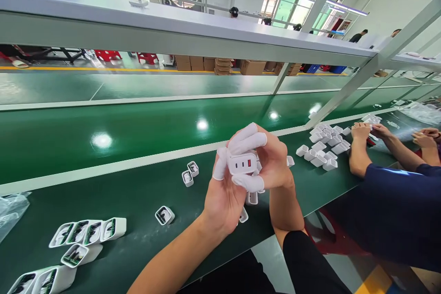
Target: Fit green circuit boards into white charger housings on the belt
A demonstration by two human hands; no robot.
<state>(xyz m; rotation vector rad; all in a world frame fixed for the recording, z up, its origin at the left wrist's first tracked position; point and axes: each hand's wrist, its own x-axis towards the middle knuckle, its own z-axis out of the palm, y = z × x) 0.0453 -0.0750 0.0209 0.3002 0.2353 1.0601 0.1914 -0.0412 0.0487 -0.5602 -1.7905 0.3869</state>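
A white USB charger (243,164) is held up above the bench, its port face towards me with two dark slots and one red port. My left hand (224,197) supports it from the lower left, a white-capped thumb against its side. From the right, my right hand (274,158) closes around it, white-capped fingers along its top and bottom. Below and partly behind my hands are more white charger housings (252,198). On the bench to the left, a single open housing (164,215) shows parts inside, and two small ones (188,178) stand farther back.
Several open housings (113,228) line up at the lower left, near a clear plastic bag (13,211). White shells (319,160) are piled at right beside a co-worker's hands (361,131). A green conveyor belt (155,133) runs behind the bench (138,193), under a shelf (172,32).
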